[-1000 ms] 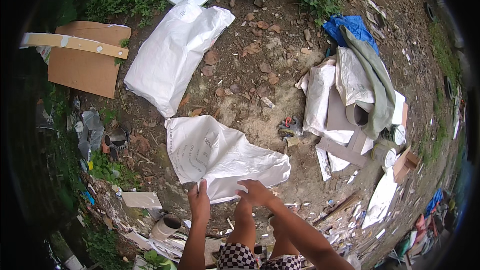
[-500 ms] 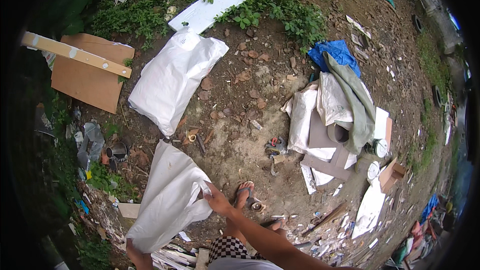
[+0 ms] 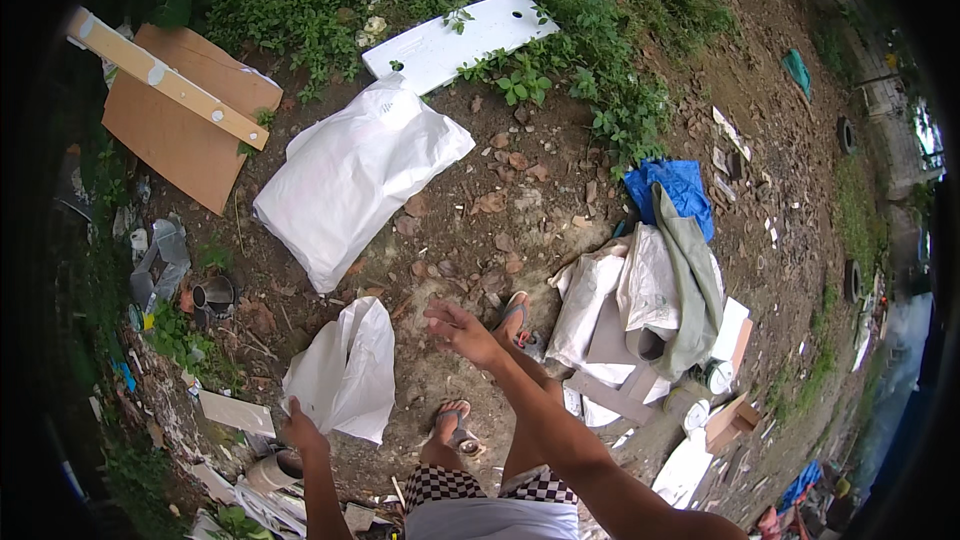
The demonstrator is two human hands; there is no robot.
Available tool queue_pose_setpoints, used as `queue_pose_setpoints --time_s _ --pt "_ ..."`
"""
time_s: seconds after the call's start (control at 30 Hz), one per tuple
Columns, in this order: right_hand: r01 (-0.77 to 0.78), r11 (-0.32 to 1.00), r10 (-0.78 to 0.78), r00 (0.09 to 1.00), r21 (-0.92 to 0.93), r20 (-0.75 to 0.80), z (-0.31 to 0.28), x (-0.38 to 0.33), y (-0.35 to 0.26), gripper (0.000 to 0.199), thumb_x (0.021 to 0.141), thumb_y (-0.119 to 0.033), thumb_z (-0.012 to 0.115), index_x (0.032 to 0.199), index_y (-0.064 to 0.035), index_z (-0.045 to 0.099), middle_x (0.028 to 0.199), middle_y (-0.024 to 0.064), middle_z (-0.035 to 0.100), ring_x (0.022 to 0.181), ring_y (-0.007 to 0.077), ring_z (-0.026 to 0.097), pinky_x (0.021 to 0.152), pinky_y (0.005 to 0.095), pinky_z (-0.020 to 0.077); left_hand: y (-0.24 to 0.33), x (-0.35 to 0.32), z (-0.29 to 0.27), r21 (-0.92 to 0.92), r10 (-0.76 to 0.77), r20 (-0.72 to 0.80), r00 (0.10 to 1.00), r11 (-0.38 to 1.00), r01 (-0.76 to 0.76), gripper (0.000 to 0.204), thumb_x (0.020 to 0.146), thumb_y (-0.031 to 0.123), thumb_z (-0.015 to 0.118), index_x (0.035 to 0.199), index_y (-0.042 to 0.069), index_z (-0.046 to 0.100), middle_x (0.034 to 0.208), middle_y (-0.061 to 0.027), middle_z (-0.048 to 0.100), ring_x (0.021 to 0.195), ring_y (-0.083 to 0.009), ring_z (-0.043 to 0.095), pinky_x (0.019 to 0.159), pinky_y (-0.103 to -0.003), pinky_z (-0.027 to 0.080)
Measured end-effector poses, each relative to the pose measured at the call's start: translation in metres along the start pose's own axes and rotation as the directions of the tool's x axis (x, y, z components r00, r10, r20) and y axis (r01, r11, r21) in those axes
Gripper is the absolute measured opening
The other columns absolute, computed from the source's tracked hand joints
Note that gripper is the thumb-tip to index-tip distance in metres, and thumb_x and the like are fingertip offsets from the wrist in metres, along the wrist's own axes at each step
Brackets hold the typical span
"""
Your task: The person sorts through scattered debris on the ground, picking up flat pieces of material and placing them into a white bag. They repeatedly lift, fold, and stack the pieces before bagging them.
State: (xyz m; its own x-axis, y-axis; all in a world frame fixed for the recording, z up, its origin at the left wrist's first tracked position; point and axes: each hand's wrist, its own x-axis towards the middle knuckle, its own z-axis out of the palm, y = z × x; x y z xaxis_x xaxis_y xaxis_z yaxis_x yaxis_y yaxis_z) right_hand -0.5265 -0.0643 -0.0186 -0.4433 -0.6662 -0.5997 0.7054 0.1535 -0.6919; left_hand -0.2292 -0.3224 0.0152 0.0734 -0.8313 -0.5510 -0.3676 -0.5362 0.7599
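Left hand (image 3: 303,432): our fingers pinch the loose sack (image 3: 345,372)
Right hand (image 3: 462,330): fingers slightly spread, right of that sack

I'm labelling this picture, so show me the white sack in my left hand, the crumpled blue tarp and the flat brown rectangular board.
White sack (image 3: 348,370): head view, on its middle.
Crumpled blue tarp (image 3: 686,182): head view, on its upper folds.
Flat brown board (image 3: 178,152): head view, on its lower part.

Right fingers (image 3: 442,312) released white sack (image 3: 345,370); right foot (image 3: 514,316) stepped forward.
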Motion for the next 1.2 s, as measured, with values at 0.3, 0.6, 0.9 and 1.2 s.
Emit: queue_pose_setpoints --time_s 0.3,0.6,0.9,1.2 --pt "-0.524 0.848 0.387 0.521 0.073 -0.761 -0.384 -0.153 0.028 0.017 0.096 -0.018 0.063 0.105 -0.0044 0.063 0.083 0.0023 0.063 0.066 0.0103 0.057 0.055 0.0247 0.045 -0.014 -0.012 0.311 0.873 0.271 0.253 0.929 0.35 -0.34 0.064 0.088 0.032 0.071 0.136 -0.002 0.045 0.13 -0.0301 0.046 0.118 -0.0512 0.046 0.098 -0.06 0.042" --pt "-0.669 0.606 0.767 0.345 0.431 -0.541 -0.342 -0.288 0.016 0.03 0.098 -0.027 0.066 0.121 -0.0094 0.059 0.097 0.0093 0.069 0.079 0.018 0.067 0.065 0.0326 0.0521 0.095 0.021 0.737 0.564 0.161 0.794 0.586 0.163 -0.81 0.034 0.102 0.036 0.056 0.135 0.034 0.062 0.127 -0.0294 0.049 0.111 -0.0499 0.052 0.097 -0.06 0.046" --pt "-0.557 0.438 0.896 0.203 0.706 -0.395 -0.293 -0.377 0.01 0.043 0.097 -0.044 0.063 0.13 -0.0162 0.058 0.111 0.0055 0.067 0.1 0.0236 0.065 0.087 0.0433 0.0521 0.075 0.189 0.852 0.932 -0.125 0.31 0.943 -0.158 -0.327 0.05 0.09 0.038 0.07 0.121 -0.001 0.069 0.146 -0.0308 0.042 0.13 -0.0445 0.05 0.095 -0.05 0.054" --pt "-0.682 0.69 0.329 0.594 -0.242 -0.734 -0.326 0.057 -0.198 0.023 0.096 -0.015 0.061 0.113 -0.0034 0.07 0.092 0.0114 0.073 0.083 0.0212 0.068 0.076 0.0351 0.0537 0.268 0.127 0.67 0.733 -0.246 0.672 0.698 0.085 -0.675 0.044 0.076 0.004 0.067 0.12 0.0 0.062 0.08 -0.0245 0.07 0.078 -0.0415 0.071 0.075 -0.05 0.054"
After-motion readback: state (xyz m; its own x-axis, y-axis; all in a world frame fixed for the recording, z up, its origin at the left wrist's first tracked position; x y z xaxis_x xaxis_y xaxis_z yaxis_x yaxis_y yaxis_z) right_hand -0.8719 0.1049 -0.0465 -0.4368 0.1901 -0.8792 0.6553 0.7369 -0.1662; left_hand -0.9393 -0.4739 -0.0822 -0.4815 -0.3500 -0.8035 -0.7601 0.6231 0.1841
